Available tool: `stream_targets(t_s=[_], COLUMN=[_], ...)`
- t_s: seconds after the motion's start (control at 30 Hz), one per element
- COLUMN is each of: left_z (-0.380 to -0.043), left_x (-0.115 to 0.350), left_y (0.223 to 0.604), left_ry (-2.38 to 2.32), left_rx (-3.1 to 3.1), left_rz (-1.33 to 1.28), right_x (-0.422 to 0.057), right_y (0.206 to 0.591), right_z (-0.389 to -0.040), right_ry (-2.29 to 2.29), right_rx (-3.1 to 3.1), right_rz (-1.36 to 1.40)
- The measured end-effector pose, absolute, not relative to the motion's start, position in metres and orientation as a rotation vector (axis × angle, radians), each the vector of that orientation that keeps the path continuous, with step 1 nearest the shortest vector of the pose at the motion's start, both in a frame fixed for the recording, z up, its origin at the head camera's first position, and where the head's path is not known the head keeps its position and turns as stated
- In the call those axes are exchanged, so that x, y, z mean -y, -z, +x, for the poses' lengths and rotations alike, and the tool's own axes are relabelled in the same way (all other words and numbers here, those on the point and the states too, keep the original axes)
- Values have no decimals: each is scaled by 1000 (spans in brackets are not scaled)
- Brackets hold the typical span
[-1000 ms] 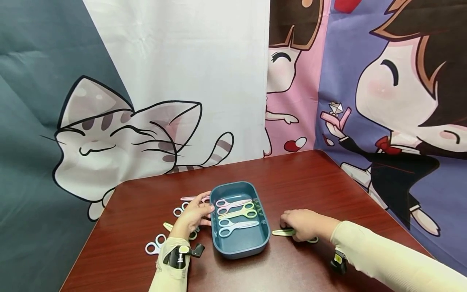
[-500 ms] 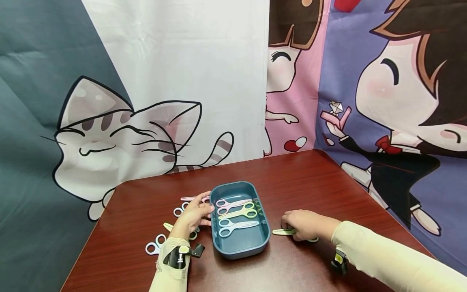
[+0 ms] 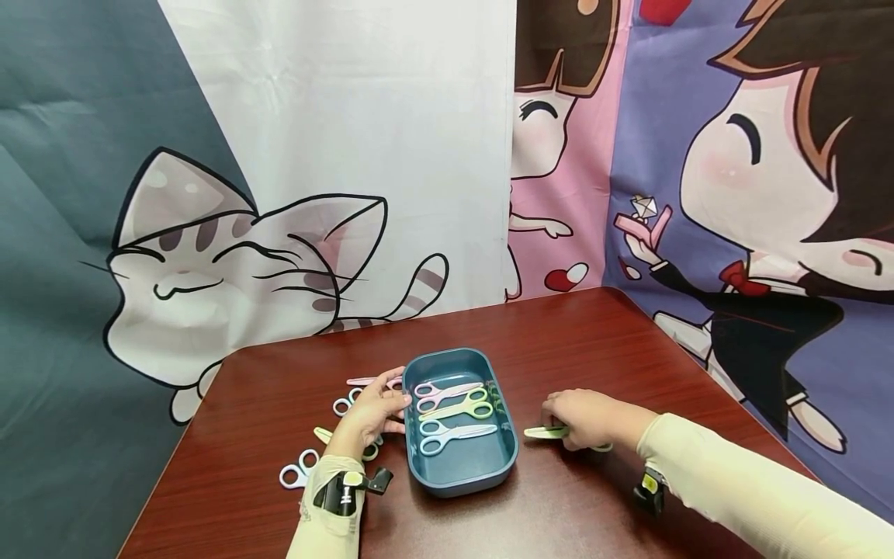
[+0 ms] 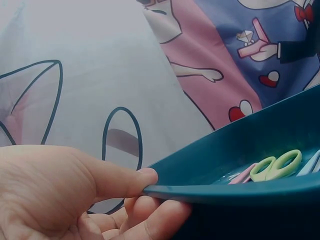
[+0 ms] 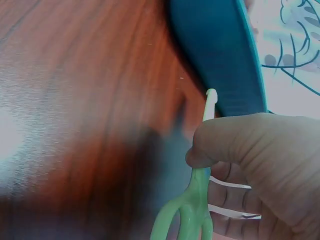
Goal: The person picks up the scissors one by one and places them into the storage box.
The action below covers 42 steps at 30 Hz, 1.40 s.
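Green scissors (image 3: 543, 432), near the tray (image 3: 466, 487) at three o'clock, were pinched by the right grip (image 3: 585, 417), its nine-o'clock rim (image 4: 220, 192) (best held steady) by the left grip (image 3: 372, 411).

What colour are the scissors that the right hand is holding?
Those scissors are light green; they show best in the right wrist view.

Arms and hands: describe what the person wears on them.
The left sleeve and right sleeve are long, cream and plain. The left wrist device is black, with a yellow-green patch, a small white marking and a black piece jutting sideways. The right wrist device is also black with a yellow-green patch. The left hand and right hand are bare, without gloves.
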<state>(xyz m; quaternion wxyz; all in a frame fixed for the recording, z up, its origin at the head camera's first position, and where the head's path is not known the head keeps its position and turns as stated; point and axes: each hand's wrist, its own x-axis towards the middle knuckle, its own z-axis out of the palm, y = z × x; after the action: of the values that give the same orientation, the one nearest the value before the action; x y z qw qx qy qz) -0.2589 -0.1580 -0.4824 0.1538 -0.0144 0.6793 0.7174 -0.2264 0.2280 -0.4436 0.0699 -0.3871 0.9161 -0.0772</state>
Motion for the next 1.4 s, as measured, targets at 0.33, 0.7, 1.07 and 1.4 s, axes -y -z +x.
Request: stream_targets(t_s=[0.33, 0.7, 1.07, 1.4], left_z=[-259, -259, -259, -259], left_x=[158, 160, 159, 159], left_y=[484, 483, 484, 483], left_ry=[-2057, -2066, -2064, -2065], left_rx=[-1953, -1933, -1947, -1941], left_rz=[-48, -41, -33, -24], right_x=[-229, -216, -189, -168], right_y=[421, 399, 385, 382], right_z=[-235, -245, -245, -243], right_ry=[221, 214, 222, 224], right_rx=[-2773, -2812, -2803, -2799], right_rz=[-1072, -1023, -1044, -1060])
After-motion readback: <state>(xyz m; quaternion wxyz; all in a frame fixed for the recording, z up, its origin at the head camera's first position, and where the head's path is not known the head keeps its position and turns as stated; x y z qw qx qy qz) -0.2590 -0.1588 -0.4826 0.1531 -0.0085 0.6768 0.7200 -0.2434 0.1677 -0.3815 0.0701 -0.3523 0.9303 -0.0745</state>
